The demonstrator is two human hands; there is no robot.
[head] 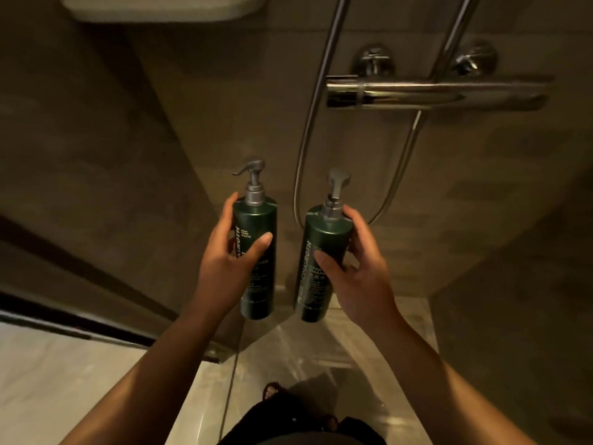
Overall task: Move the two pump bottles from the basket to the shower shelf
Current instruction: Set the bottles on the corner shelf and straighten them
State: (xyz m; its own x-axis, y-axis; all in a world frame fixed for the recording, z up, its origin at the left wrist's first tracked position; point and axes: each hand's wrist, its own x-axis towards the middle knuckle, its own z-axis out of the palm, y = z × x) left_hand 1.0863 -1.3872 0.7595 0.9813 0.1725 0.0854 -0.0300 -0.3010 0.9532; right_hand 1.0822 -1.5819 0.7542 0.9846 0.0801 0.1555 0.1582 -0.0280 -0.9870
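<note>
I hold two dark green pump bottles with grey pump heads upright in front of me, above the shower floor. My left hand [224,255] is wrapped round the left pump bottle [261,220], whose spout points left. My right hand [356,268] grips the right pump bottle [324,239], tilted slightly right. The two bottles are a small gap apart. A pale shower shelf [163,8] juts from the wall at the top left, well above both bottles. No basket is in view.
A chrome shower mixer bar [433,91] with two round wall mounts crosses the upper right wall. A metal hose [308,130] loops down behind the bottles. Dark tiled walls meet in a corner behind. A glass door edge and its dark sill [80,329] run at left.
</note>
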